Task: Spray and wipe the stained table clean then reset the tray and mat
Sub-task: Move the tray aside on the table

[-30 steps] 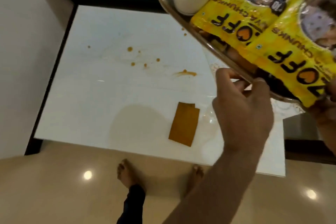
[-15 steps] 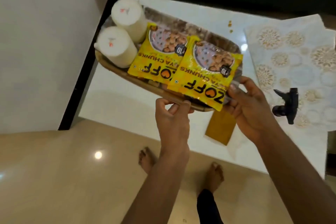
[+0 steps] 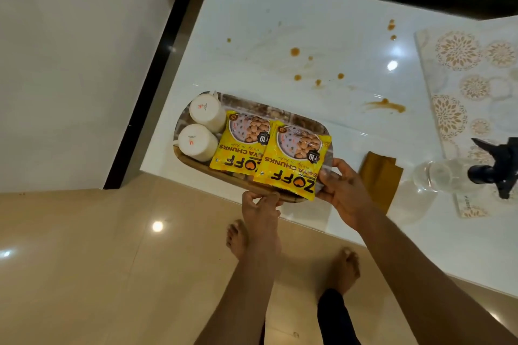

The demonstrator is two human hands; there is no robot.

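A wooden-rimmed tray (image 3: pixel 305 120) sits at the near left corner of the white table (image 3: pixel 252 22). It carries two upturned white mugs (image 3: pixel 207 112) and two yellow snack packets (image 3: pixel 291 159). My left hand (image 3: pixel 259 210) pinches the tray's near rim. My right hand (image 3: pixel 346 190) grips its right end under a packet. Brown stains (image 3: pixel 385 104) spot the tabletop beyond the tray. A mustard cloth (image 3: pixel 379 176) lies to the right, then a clear spray bottle with a black trigger (image 3: pixel 493 168). The patterned mat (image 3: pixel 462 87) lies at the far right.
A white wall (image 3: pixel 70 64) and a dark gap (image 3: pixel 151 84) border the table's left edge. Glossy beige floor tiles (image 3: pixel 112 274) lie in front, with my bare feet on them. Dark furniture runs along the table's far side.
The tray came down from high in front of the camera to the table's near left corner, both hands still on it. The stains it covered half a second ago show again.
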